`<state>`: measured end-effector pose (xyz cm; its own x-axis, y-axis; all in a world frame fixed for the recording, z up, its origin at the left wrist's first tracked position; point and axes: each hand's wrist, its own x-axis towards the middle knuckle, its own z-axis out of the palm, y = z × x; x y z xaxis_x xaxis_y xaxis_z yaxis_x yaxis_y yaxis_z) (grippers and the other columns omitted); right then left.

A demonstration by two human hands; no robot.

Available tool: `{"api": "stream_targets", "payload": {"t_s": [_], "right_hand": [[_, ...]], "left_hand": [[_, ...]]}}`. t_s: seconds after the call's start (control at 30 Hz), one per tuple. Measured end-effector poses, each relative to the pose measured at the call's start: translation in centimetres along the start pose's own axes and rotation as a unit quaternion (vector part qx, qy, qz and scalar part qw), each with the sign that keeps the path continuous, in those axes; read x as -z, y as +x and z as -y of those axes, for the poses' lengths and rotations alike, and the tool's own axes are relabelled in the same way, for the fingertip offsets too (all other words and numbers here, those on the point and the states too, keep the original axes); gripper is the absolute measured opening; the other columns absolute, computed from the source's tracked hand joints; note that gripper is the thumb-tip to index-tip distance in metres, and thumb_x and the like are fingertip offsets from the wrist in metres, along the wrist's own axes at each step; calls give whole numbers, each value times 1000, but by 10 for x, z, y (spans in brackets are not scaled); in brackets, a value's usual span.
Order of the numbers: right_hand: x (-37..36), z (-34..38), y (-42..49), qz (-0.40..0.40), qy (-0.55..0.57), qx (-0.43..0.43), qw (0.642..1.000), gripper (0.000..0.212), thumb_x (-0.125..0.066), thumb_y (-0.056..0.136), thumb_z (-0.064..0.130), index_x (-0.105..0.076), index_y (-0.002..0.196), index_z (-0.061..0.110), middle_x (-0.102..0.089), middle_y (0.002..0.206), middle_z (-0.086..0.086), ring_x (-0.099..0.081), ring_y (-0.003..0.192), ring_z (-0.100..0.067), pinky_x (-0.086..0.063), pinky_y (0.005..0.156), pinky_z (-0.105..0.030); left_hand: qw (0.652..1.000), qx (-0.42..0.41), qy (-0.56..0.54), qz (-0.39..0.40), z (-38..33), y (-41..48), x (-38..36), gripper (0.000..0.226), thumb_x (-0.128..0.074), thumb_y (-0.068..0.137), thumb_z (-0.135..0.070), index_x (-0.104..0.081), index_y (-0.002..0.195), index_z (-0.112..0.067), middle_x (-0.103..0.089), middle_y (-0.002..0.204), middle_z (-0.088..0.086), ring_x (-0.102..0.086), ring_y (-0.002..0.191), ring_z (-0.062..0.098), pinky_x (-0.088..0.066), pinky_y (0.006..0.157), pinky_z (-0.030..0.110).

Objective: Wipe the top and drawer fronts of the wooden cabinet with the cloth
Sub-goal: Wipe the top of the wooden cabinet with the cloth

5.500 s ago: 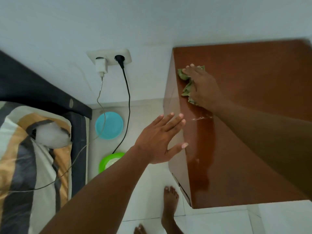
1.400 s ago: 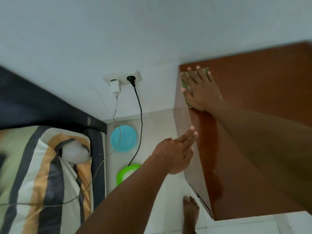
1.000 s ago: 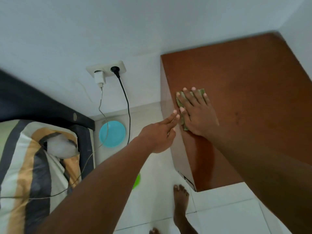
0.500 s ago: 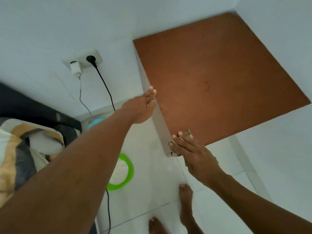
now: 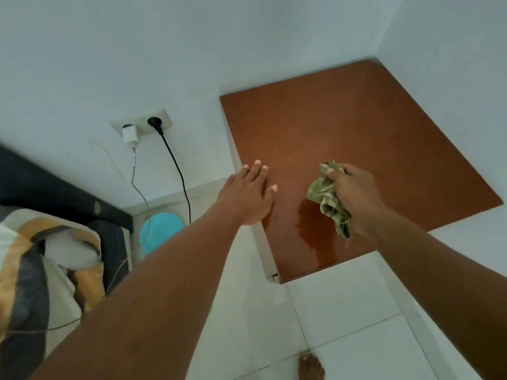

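The wooden cabinet's reddish-brown top [image 5: 365,138] fills the right middle of the head view, set into the room's corner. My right hand [image 5: 356,196] is shut on a crumpled green cloth [image 5: 327,198], held bunched over the front part of the top; part of it hangs down. A darker wet patch shows on the top just left of and below the cloth. My left hand [image 5: 248,193] lies flat, fingers spread, on the top's left edge. The drawer fronts are hidden from this angle.
A wall socket [image 5: 141,124] with a white charger and a black plug sits left of the cabinet, cables hanging down. A blue round lid [image 5: 160,231] lies on the floor below. A bed with a striped pillow [image 5: 35,270] is at left. My foot [image 5: 311,367] stands on the white tiles.
My right hand has lifted the cloth from the cabinet's front left corner and now holds it bunched above the top. My left hand has shifted from the side edge onto the top.
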<state>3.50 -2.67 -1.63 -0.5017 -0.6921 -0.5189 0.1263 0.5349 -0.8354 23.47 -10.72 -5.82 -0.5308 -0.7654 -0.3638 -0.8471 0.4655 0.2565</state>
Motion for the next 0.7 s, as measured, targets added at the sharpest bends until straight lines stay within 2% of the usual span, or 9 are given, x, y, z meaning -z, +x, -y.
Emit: {"api": "stream_targets", "payload": {"t_s": [0.07,0.13,0.2,0.27,0.33,0.4,0.57,0.63,0.7], "right_hand": [[-6,24,16,77,165,-121,976,15,-58,98,10,-67,109,4,-70,96,-19,-70,84,-37,-64,73,-49],[-14,44,32,121,171,-129,969,13,-53,97,5,-64,93,1,-66,77,-14,-71,67,-28,-61,55,-37],[-27,65,60,95,83,-68,990,14,-54,97,5,-66,94,-1,-68,67,-11,-70,57,-22,-61,55,-35],[-45,86,94,59,-76,71,993,21,-57,97,18,-70,108,7,-76,84,-11,-76,76,-27,-64,77,-45],[-67,106,128,44,-264,221,938,31,-51,96,24,-66,122,18,-74,111,-9,-73,101,-28,-57,96,-45],[-94,120,161,68,-387,314,864,46,-47,97,15,-51,143,17,-58,139,-14,-56,129,-32,-43,112,-40],[-141,107,236,170,-591,375,694,61,-38,104,25,-20,161,17,-17,170,-8,-7,158,-27,-3,129,-43],[-147,98,249,155,-615,367,680,60,-27,107,37,-9,163,27,-3,171,3,5,158,-21,-1,128,-48],[-149,95,258,138,-615,385,674,59,-23,106,42,-6,162,33,-2,171,6,3,158,-21,-4,127,-50]], "left_hand": [[1000,17,-8,20,0,7,-6,72,-14,105,-58,-1,164,-20,8,172,0,9,158,23,-4,127,47],[999,20,-9,23,0,9,-13,75,-15,103,-61,1,164,-20,10,171,-1,13,157,22,-2,128,46],[999,17,-20,21,3,11,-9,78,-15,102,-65,-5,164,-19,5,172,-2,10,157,21,-3,128,44],[1000,7,-16,21,6,18,2,78,-11,102,-65,-17,163,-17,-7,172,2,-1,158,25,-9,128,45],[999,0,-3,33,7,27,11,82,-4,100,-65,-27,160,-15,-18,170,8,-13,157,30,-16,126,47],[999,-2,5,33,8,29,9,94,4,91,-69,-26,160,-13,-18,170,9,-11,157,28,-17,126,47],[999,20,-35,10,15,31,-4,77,-10,100,-64,-21,162,-20,-8,171,-1,0,158,21,-11,128,45],[999,22,-33,7,17,34,-3,78,-9,99,-65,-21,162,-20,-8,171,-2,1,158,20,-11,128,44],[999,19,-31,5,17,35,-4,83,-5,96,-67,-21,162,-20,-9,171,-1,2,158,19,-10,128,43]]}}
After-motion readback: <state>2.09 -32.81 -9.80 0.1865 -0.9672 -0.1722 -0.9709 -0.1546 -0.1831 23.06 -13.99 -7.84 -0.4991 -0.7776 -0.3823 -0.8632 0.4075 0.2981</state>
